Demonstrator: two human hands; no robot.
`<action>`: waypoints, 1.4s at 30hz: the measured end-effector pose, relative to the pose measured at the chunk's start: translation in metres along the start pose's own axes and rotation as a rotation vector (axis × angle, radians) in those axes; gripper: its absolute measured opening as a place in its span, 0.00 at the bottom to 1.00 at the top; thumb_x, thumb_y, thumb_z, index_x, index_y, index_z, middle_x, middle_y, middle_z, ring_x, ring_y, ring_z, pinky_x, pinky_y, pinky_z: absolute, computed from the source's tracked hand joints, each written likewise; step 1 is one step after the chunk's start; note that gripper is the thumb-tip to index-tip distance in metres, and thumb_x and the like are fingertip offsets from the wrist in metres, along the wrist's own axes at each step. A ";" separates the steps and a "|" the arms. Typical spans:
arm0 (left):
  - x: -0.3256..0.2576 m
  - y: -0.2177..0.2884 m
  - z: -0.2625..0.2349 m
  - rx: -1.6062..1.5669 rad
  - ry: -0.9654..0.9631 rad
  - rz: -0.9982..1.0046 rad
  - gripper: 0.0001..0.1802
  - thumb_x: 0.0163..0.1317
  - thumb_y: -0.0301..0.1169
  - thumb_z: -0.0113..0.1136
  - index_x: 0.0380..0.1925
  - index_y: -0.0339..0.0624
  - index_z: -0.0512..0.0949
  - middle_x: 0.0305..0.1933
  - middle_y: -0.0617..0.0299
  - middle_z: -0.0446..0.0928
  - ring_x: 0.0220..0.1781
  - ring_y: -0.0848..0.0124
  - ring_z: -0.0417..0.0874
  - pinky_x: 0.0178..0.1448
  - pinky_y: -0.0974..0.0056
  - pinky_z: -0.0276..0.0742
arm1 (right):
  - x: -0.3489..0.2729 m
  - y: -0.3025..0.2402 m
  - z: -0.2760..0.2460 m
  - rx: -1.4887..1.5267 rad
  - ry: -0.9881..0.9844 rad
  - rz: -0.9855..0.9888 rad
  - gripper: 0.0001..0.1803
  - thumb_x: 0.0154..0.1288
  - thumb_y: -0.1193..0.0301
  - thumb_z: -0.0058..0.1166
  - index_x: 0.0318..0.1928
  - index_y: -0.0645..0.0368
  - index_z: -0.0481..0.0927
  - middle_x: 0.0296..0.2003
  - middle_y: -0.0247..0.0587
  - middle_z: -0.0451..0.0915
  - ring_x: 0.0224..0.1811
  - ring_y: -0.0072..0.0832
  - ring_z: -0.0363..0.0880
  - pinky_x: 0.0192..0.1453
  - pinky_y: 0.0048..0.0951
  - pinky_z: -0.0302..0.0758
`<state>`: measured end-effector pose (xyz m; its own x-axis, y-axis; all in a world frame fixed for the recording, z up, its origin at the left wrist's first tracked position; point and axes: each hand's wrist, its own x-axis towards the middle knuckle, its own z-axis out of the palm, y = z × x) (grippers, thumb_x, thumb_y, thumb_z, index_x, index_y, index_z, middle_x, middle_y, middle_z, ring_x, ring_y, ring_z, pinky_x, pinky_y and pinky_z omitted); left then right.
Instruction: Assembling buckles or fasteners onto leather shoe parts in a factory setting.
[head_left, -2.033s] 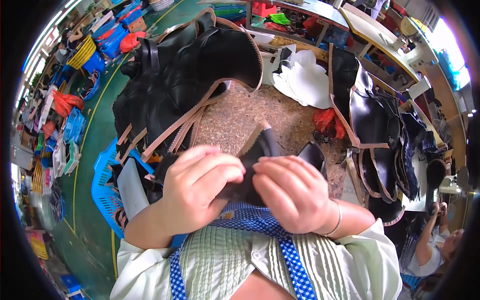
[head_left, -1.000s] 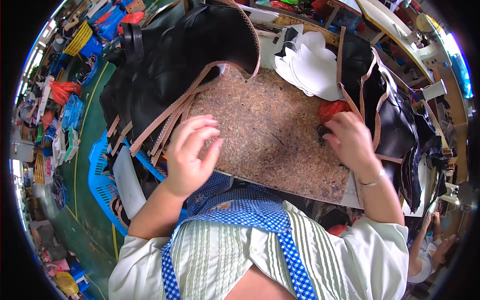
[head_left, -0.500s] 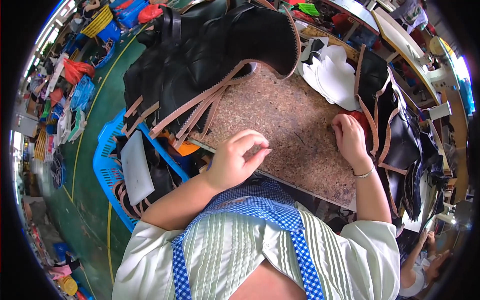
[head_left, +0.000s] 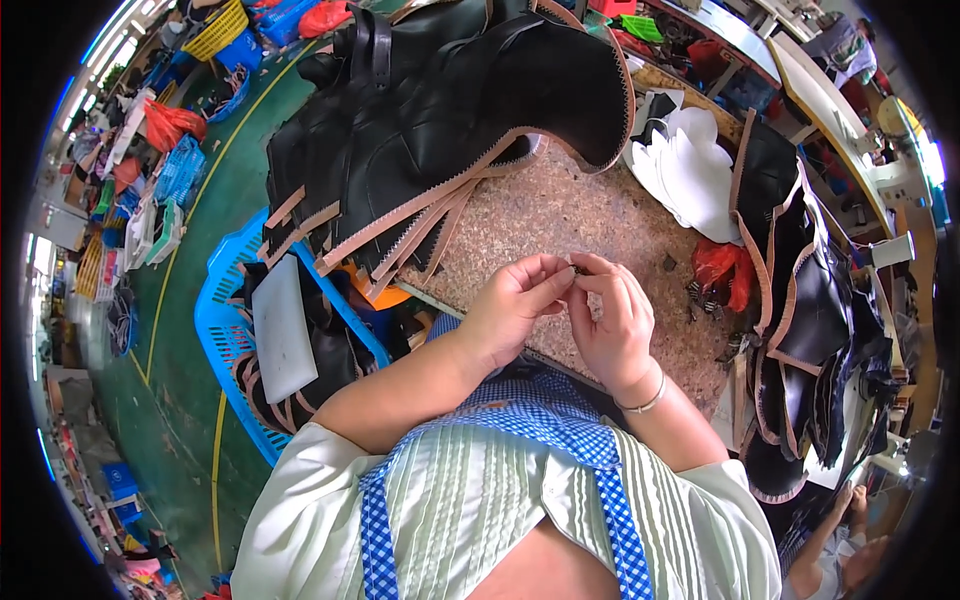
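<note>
At the far left a blue plastic crate [head_left: 225, 330] stands on the green floor [head_left: 190, 420], holding dark cut pieces and a flat grey sheet [head_left: 283, 335]. Above it and to the right, a heap of black leather pieces [head_left: 430, 120] with tan zigzag-edged strips [head_left: 400, 235] spreads over the upper left of the speckled brown worktop [head_left: 560, 215], some strips hanging past its near edge. At the middle, just over the near edge of the worktop, the two hands meet. The left hand [head_left: 510, 305] and the right hand [head_left: 612, 320] have their fingertips pressed together, pinching a small dark item [head_left: 573, 270] between them; it is too small to tell what it is. A thin bracelet [head_left: 645, 403] sits on the right wrist. Further right, white cut shapes [head_left: 690, 180] lie at the back of the worktop, a red crumpled bag [head_left: 722, 265] lies near its right edge, and more black leather pieces with tan edging [head_left: 800, 290] hang down the right side.
</note>
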<state>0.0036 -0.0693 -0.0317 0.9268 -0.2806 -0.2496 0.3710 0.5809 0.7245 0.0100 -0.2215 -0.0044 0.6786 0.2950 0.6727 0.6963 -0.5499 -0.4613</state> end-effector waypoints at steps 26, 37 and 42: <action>-0.060 0.058 0.015 0.519 -0.251 0.358 0.03 0.71 0.24 0.57 0.39 0.36 0.76 0.36 0.67 0.75 0.40 0.82 0.74 0.47 0.73 0.73 | 0.027 -0.044 -0.057 0.395 -0.223 -0.088 0.12 0.50 0.80 0.69 0.37 0.62 0.84 0.38 0.43 0.83 0.35 0.34 0.85 0.37 0.30 0.82; -0.064 0.061 0.016 1.147 -0.193 0.961 0.08 0.58 0.23 0.66 0.35 0.39 0.75 0.37 0.56 0.78 0.35 0.56 0.82 0.38 0.59 0.78 | 0.018 -0.056 -0.049 0.352 -0.177 0.081 0.10 0.51 0.85 0.66 0.35 0.63 0.84 0.36 0.45 0.82 0.34 0.35 0.82 0.39 0.30 0.80; -0.063 0.060 0.013 0.968 -0.203 0.691 0.04 0.63 0.19 0.61 0.35 0.36 0.76 0.35 0.56 0.78 0.35 0.65 0.82 0.39 0.67 0.76 | 0.013 -0.054 -0.043 0.122 -0.099 -0.271 0.11 0.47 0.82 0.64 0.35 0.66 0.82 0.35 0.47 0.81 0.34 0.38 0.82 0.36 0.34 0.80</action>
<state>-0.0331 -0.0268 0.0355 0.8538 -0.3021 0.4239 -0.4780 -0.1328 0.8682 -0.0285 -0.2218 0.0541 0.4795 0.4965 0.7236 0.8739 -0.3449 -0.3425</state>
